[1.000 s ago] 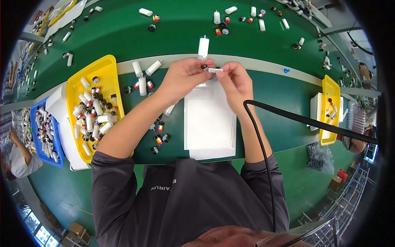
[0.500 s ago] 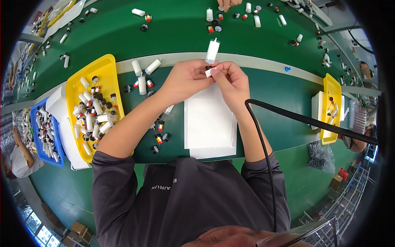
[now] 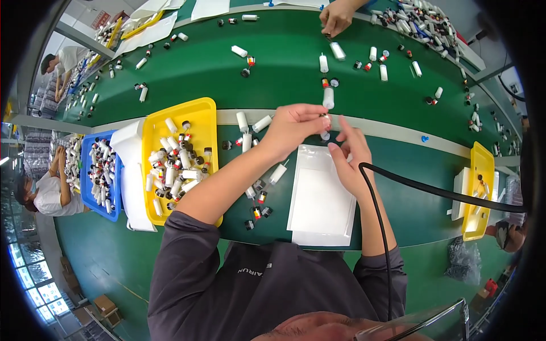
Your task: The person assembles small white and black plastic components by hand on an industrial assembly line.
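My left hand (image 3: 298, 129) reaches to the far edge of the bench, thumb and forefinger pinched on a small red-and-white part (image 3: 326, 121). A clear round piece (image 3: 325, 136) shows just below the fingertips. Right above them is a white cylinder (image 3: 328, 98); I cannot tell whether it joins the pinched part. My right hand (image 3: 354, 156) is open close by, fingers and thumb apart, with nothing seen in it. Under it lies a stack of white sheets (image 3: 320, 207). White cylinders (image 3: 247, 142) and small black, red and yellow parts (image 3: 262, 197) lie left of the stack.
A yellow tray (image 3: 211, 122) full of such parts stands at left, beside a blue tray (image 3: 85, 170). Another yellow tray (image 3: 475, 224) is at far right. A black cable (image 3: 432, 184) crosses over my right forearm. Across the green belt, another person's hand (image 3: 336, 20) reaches in.
My view has shifted, so the scene sits lower and further right. My hands have parted; the right one has let go of the small white piece. The other person's hand shows more fully.
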Demonstrator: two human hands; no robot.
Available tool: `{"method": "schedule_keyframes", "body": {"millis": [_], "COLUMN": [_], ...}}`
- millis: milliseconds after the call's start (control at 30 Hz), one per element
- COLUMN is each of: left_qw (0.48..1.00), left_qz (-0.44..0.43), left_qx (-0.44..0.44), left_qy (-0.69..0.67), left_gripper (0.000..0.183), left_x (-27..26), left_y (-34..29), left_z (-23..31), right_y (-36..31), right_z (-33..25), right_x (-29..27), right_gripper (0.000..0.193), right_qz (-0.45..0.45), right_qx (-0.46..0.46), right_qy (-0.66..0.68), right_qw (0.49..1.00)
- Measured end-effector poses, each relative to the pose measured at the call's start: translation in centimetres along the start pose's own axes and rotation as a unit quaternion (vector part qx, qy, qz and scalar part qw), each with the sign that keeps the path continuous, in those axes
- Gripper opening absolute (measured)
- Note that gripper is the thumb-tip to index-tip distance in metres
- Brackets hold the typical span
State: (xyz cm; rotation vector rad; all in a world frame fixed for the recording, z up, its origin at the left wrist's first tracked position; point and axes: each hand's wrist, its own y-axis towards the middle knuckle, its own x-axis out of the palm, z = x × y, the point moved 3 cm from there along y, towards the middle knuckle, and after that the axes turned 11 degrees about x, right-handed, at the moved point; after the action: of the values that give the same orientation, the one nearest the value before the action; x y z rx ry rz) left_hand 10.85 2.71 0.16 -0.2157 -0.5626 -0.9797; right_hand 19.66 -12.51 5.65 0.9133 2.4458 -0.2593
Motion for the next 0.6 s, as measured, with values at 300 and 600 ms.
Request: {"method": "schedule_keyframes", "body": {"millis": [300,600], "left_qw": [0.804,0.693], "left_qz": [0.093,0.008], "left_qx": [0.08,-0.037], "left_qy": [0.581,0.72], "left_gripper": [0.056,0.063], "left_x": [-13.4,-4.1], "left_y": [9.4,16.7], "left_z": [7.8,2.6], "right_y": [-3.1,-3.1], "right_z": [-0.1,1.8], "right_x": [-4.5,-1.7], "right_gripper": [0.025,0.028], "right_qz": [-0.051,-0.085], "right_qx": [-0.011,-0.06], "right_qy": [-0.187,-0.223], "right_qw": [0.981,0.969]}}
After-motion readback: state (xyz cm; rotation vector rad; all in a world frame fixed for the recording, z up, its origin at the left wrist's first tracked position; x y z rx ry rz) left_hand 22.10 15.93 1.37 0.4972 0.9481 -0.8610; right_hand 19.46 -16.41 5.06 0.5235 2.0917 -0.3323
